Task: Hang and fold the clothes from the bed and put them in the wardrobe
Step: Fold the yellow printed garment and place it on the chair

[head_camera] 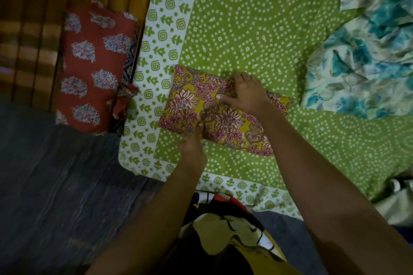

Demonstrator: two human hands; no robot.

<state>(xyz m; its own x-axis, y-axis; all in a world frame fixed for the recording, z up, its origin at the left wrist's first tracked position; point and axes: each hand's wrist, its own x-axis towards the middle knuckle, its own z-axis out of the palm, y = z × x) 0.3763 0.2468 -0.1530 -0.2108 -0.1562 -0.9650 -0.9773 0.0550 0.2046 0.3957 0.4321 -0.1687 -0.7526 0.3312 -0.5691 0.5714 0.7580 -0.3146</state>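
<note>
Bed sheet (245, 18): green, dotted, spread under both hands.
Teal floral garment (366, 56): crumpled, well right of the right fingers.
Red printed cloth (89, 69): left of the left fingers, off the sheet.
Yellow floral garment (190, 105): folded on the sheet, under the right fingers.
Right hand (248, 94): fingers straight, pressing flat on the garment.
Left hand (193, 143): fingertips at the garment's near edge; grip unclear.

Two hands (247, 94), three garments (214, 109), one bedsheet (245, 18)

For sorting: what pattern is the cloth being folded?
Mustard, pink florals on folded cloth; head view.
</note>
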